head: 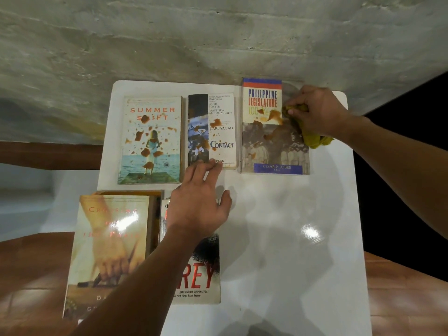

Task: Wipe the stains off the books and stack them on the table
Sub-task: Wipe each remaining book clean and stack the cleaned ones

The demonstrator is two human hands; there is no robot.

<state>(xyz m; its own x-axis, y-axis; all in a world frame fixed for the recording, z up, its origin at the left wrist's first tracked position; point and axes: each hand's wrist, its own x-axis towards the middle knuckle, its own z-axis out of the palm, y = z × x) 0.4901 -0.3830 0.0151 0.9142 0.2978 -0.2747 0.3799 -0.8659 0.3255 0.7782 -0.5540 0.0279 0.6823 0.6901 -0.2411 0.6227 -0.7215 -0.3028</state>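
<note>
On the glossy white square bench (pixel 278 238), the right hand (pixel 317 110) grips a crumpled mustard-yellow cloth (pixel 312 137), fingers curled round its upper wad while the rest trails toward 5 o'clock onto the bench. The hand sits at the right edge of the tall Philippine Legislature paperback with the red-and-blue top band (pixel 274 132), which lies flat with its long axis running 12 to 6 o'clock. Its brown stains (pixel 272 116) lie at 9 o'clock from the cloth, just beside it, with more smears lower toward 7 o'clock, so the coming wipe likely calls for a sweep leftward across the short axis. The left hand (pixel 201 204) hovers spread and holds nothing, its fingertips at or just over the bottom edge of the narrow white-and-dark Contact paperback (pixel 213 132); I cannot tell whether they touch. That book and the pale Summer Shift paperback with the seaside cover (pixel 150 141), at 9 o'clock, carry many brown spots. The right hand is clearly nearer the book being wiped. 2 books lie nearer the person, apparently clean: a cream cover showing clasped hands (pixel 109 251) and a white thriller with red lettering (pixel 201 277).
</note>
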